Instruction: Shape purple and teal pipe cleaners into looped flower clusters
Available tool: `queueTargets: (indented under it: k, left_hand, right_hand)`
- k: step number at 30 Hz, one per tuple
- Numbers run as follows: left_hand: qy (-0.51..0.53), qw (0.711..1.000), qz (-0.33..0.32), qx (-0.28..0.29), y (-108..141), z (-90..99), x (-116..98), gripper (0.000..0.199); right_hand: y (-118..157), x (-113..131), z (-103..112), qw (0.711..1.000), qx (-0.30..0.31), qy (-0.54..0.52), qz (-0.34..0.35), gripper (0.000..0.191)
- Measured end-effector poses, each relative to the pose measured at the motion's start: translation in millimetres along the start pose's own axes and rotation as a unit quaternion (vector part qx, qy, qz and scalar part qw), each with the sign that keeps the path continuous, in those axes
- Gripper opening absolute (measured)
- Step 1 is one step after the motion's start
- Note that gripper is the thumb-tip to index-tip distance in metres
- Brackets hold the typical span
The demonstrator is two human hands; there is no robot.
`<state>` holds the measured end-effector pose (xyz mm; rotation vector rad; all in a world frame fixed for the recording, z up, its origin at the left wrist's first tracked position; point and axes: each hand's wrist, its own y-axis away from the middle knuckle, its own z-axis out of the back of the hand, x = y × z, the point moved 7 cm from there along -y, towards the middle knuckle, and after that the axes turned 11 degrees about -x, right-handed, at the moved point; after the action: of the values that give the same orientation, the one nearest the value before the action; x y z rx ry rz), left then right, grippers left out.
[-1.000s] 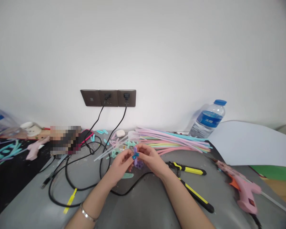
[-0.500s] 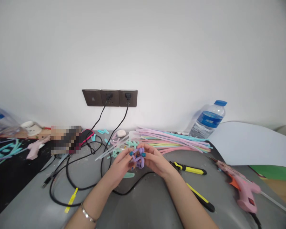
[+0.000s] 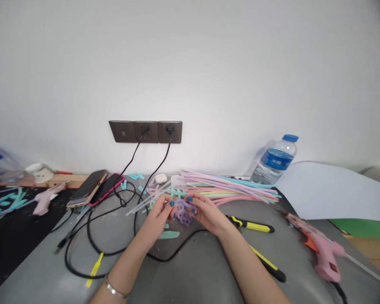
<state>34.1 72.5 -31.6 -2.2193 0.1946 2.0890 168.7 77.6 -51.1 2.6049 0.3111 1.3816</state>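
Between my two hands is a purple pipe-cleaner shape [image 3: 185, 217] made of bent loops. My left hand [image 3: 160, 213] pinches its left side between thumb and fingertips. My right hand [image 3: 206, 211] grips the upper right part, fingers curled around it. Some of the loops hang below the fingertips. Mint-green bent pipe cleaners [image 3: 176, 193] lie just behind the hands. A flat pale green piece [image 3: 169, 234] rests on the table below my left hand.
Bundled pastel pipe cleaners [image 3: 231, 185] lie behind my right hand, near a water bottle [image 3: 277, 159]. Yellow-black pliers [image 3: 256, 226] and a pink glue gun [image 3: 323, 249] are at right. Black cables [image 3: 91, 240], two phones [image 3: 88, 188] and another glue gun [image 3: 46, 198] are at left.
The purple shape has turned in my hands, so its loops now hang lower. My right fingers have shifted on it. The phones at left are no longer blurred over.
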Motion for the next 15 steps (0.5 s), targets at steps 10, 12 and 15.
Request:
queueTargets:
  k: [10, 12, 15]
  left_hand:
    - [-0.105, 0.982, 0.022, 0.153, 16, -19.4, 5, 0.019]
    - [-0.099, 0.985, 0.013, 0.143, 15, -19.6, 3, 0.020]
    - [-0.096, 0.989, 0.018, 0.108, 11, -15.6, 2, 0.019]
  right_hand:
    - [-9, 23, 23, 0.984, -0.102, -0.018, 0.145, 0.034]
    - [-7, 25, 25, 0.980, -0.118, -0.006, 0.160, 0.035]
    - [-5, 28, 30, 0.971, -0.154, -0.011, 0.183, 0.036]
